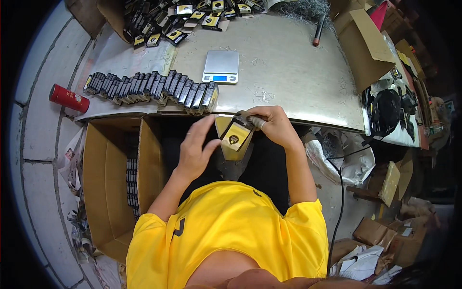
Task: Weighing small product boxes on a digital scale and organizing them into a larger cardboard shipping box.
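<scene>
My right hand point(275, 126) grips a small black and yellow box point(237, 135) by its upper right edge, with thumb and fingers closed on it. The box hangs tilted over my lap, just past the table's front edge. Beside its left edge, my left hand point(195, 145) has thumb and fingers apart. Whether the left thumb tip touches the box, I cannot tell. Behind the box is a yellowish, tapering piece point(232, 154), partly hidden. Similar boxes stand in a long row point(159, 90) along the front left of the table.
A digital scale point(221, 66) sits mid-table, near loose metal pins point(262, 94). At the back are a pile of boxes point(187, 21) and a tangle of pins point(303, 13). A cardboard carton point(107, 178) stands at my left, below a red can point(69, 98). A cable point(341, 192) runs at right.
</scene>
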Demonstrator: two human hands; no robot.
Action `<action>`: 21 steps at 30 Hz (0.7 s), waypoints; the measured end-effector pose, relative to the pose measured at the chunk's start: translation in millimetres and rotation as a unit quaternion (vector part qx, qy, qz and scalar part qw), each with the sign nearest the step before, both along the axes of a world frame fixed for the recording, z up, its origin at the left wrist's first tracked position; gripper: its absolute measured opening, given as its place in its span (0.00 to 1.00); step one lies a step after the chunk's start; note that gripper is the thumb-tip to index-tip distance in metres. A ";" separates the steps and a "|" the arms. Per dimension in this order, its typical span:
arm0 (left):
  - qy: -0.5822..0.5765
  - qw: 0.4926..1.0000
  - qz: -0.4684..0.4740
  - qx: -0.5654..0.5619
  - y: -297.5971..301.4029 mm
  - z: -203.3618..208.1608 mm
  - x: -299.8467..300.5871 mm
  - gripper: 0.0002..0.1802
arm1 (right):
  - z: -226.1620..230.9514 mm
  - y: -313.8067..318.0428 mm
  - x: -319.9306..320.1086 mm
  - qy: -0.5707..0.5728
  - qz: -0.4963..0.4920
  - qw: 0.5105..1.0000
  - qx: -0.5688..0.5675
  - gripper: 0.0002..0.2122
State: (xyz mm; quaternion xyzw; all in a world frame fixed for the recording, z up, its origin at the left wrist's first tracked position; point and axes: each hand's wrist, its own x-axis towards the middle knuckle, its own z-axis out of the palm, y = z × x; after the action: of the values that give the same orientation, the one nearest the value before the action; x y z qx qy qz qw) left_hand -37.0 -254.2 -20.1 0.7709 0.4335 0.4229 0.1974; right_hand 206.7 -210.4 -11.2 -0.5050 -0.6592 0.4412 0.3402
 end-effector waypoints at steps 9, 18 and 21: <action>-0.069 0.989 -0.107 -0.078 -11.9 -25.4 7.7 0.31 | -30.1 -41.9 -55.6 0.509 -0.017 0.844 -0.169 0.20; -0.151 0.982 -0.061 -0.096 -18.6 -29.5 8.4 0.41 | -26.6 -58.3 -58.7 0.413 -0.025 0.898 -0.148 0.08; -0.189 0.966 -0.043 -0.172 -20.4 -22.0 9.3 0.46 | -32.5 -63.5 -66.5 0.355 -0.039 0.934 -0.019 0.08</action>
State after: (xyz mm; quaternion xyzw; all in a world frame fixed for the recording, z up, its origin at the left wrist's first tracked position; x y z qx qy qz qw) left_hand -27.7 -274.6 -42.1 0.6492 0.4214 0.4709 0.4232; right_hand 140.1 -274.0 -43.7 -0.3471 -0.4673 0.5903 0.5591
